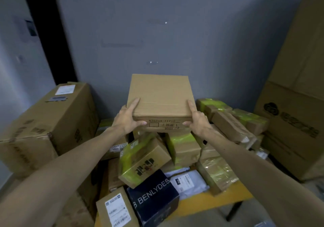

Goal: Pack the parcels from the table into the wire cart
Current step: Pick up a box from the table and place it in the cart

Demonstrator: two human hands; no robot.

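- You held the flat box [160, 95] in both hands, raised above the pile and farther from you than the black box [154, 197]. It hung clear of the parcels under it.
- Your left hand [127, 117] gripped its near left corner, with the fingers laid on the top face and the thumb pressed against the front edge.
- Your right hand [197, 117] held the near right corner in the same way.
- The flat box looked like stiff corrugated card with square corners and a taped seam across the top. I judged it would take a firm squeeze without buckling.
- It was thin, and you carried it by the near edge alone with your arms stretched out, so it was probably light. The contents could not be told.
- Bare card should have given your fingers good friction. The tape strip was likely slicker and best avoided.
- A safer hold would have been midway along the two sides with fingers underneath, so that the far end could not lever down.
- Just behind the black box on the bench [210, 200], the yellow-taped parcels [143, 158] leaned loosely on one another. They could have slid if knocked.
- The wire cart was not in view.
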